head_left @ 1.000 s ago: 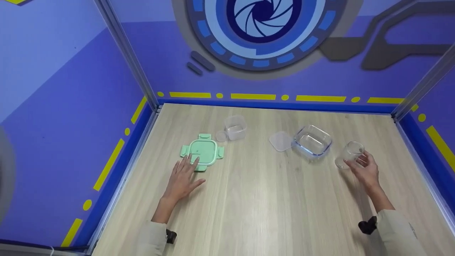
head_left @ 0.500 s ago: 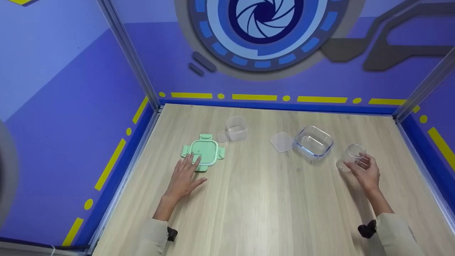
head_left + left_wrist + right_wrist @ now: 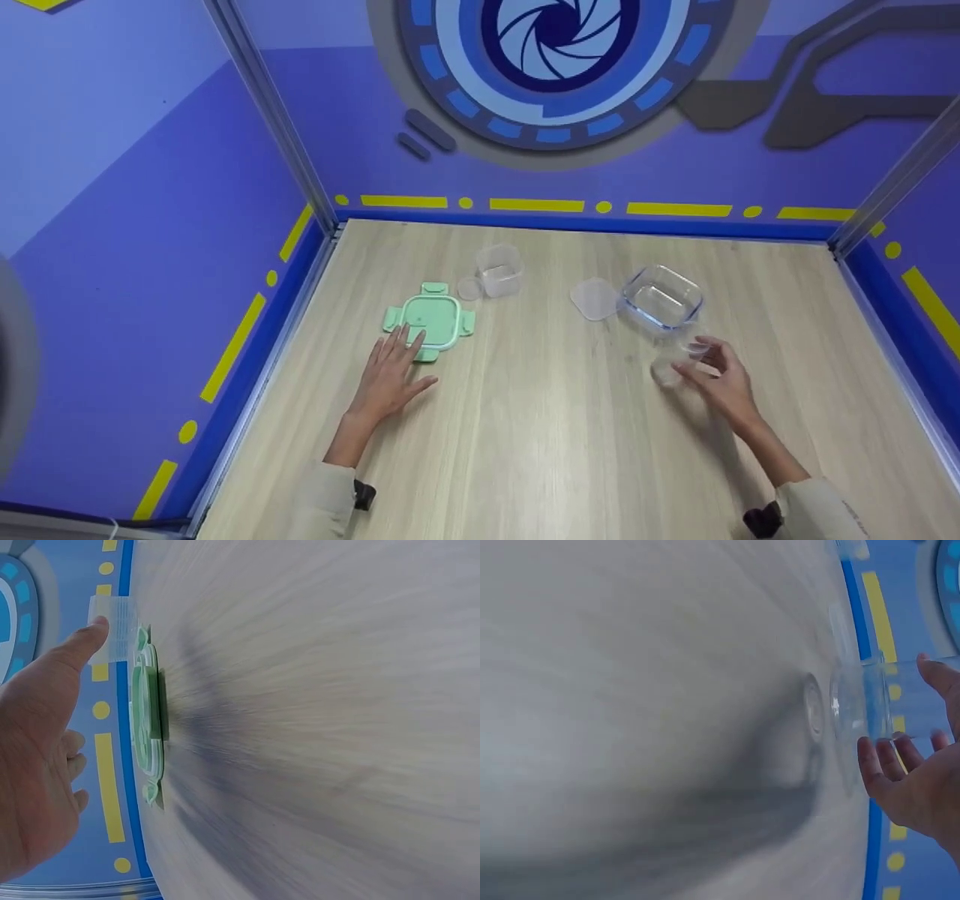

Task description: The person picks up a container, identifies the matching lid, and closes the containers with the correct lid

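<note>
Fingers and thumb of the right grip point(image 3: 724, 382) pinch a clear cup point(image 3: 690, 349) by its sides, holding it off the table point(image 3: 540, 435), right of the middle and well inside the right edge. A pale round patch point(image 3: 666, 372) shows on the tabletop at the end of that arm's shadow. Just past the cup, toward the far edge, stands a square glass container point(image 3: 661, 298). A translucent rounded-square lid point(image 3: 596, 299) lies flat to its left, their edges very close together.

Over on the left part of the table, the left grip point(image 3: 386, 379) is spread, its thumb held out to the side. Its fingertips overlap the near left portion of a green lid with four side clips point(image 3: 431, 321); I cannot tell whether they touch it. That lid lies flat near the left edge. Beyond it, closer to the far edge, a small translucent tub point(image 3: 499, 270) stands upright, with a small round disc point(image 3: 469, 288) just beside it.
</note>
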{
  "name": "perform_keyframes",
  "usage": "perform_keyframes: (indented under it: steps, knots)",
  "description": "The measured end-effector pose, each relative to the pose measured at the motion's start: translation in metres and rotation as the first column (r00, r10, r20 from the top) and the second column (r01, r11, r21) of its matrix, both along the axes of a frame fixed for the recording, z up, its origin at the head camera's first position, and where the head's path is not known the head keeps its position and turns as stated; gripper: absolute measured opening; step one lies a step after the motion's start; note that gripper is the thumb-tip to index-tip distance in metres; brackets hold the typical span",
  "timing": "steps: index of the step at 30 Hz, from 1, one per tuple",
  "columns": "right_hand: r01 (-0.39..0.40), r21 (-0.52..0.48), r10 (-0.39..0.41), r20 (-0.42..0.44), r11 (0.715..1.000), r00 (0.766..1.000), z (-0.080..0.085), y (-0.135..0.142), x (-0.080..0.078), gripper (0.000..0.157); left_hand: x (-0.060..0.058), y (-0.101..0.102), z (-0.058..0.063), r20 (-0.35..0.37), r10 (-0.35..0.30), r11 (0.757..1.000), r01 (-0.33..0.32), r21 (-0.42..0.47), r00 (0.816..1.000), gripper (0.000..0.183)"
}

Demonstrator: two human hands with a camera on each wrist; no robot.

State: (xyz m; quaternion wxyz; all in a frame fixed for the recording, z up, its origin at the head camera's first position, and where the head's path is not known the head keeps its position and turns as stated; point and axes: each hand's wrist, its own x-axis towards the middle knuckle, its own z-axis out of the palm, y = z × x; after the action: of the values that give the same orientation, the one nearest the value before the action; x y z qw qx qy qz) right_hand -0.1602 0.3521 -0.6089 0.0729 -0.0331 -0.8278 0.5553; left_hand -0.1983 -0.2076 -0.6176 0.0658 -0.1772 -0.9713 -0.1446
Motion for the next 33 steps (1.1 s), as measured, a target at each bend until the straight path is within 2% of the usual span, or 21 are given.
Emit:
perform_keyframes:
  steps: [5,11,18,26,33]
  knots:
    - [-0.063,-0.002,0.063,-0.006,0.998,0.998,0.002,-0.031,-0.006,0.061,0.000,0.003,-0.001,0.008,-0.001,1.000,0.001,0.001,1.000,0.083]
    - [-0.134,0.013,0.134,-0.010,0.991,0.991,-0.002,-0.063,-0.012,0.060,-0.002,0.006,-0.003,0.018,-0.022,1.000,0.022,0.008,1.000,0.083]
    - [-0.239,-0.043,0.239,-0.009,0.970,0.971,-0.006,-0.104,-0.022,0.060,-0.008,0.004,0.002,0.000,-0.022,0.999,0.022,0.024,1.000,0.082]
    - [-0.282,-0.091,0.281,-0.028,0.955,0.959,-0.007,-0.127,-0.029,0.061,-0.009,0.012,0.003,0.013,-0.035,0.999,0.035,-0.006,0.999,0.083]
    - [-0.283,-0.120,0.281,-0.038,0.951,0.959,-0.009,-0.128,-0.038,0.061,-0.012,0.023,0.003,-0.018,-0.036,0.999,0.036,0.016,0.999,0.076]
